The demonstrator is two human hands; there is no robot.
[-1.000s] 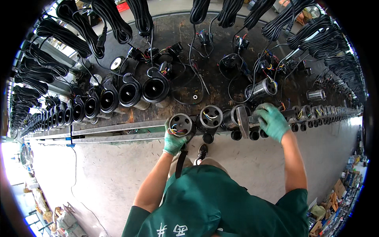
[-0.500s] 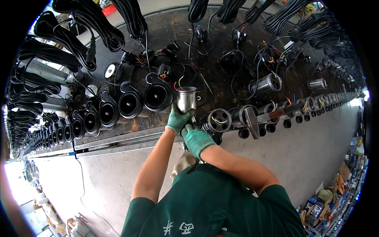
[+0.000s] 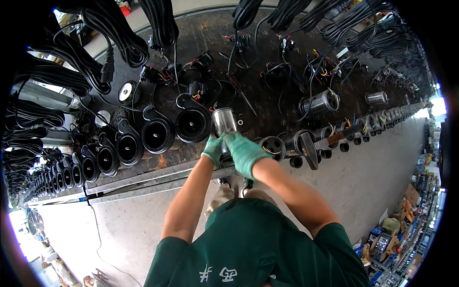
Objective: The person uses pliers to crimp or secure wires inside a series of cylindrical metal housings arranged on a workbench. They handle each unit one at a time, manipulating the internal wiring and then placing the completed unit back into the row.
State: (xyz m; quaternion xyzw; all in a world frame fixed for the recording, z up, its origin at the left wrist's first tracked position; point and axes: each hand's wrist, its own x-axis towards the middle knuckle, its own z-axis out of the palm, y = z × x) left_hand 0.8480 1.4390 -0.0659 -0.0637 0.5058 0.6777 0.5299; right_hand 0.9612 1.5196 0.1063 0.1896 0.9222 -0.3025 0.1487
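At the bench's near edge I hold a shiny metal motor housing (image 3: pixel 223 119), a short open-ended cylinder. My left hand (image 3: pixel 213 149), in a green glove, is closed round its lower left side. My right hand (image 3: pixel 245 152), gloved alike, presses against its lower right. The right hand is smeared by motion and its fingertips are partly hidden, so its grip is unclear. Just left of the cylinder lies a black round fan housing (image 3: pixel 192 125) with a small shaft in its middle. A small pale ring (image 3: pixel 240 122) rests to its right.
A row of black fan housings (image 3: pixel 157 136) runs left along the edge. A hammer (image 3: pixel 310 152) lies across the motors on the right, its head past the edge. Bundled black cables (image 3: pixel 160 21) hang overhead at the far side. A wired metal motor (image 3: pixel 320 103) lies farther back.
My right hand has moved up and right, from below the left hand to the side of the cylinder. The cylinder has tilted slightly. The whole view has shifted a little.
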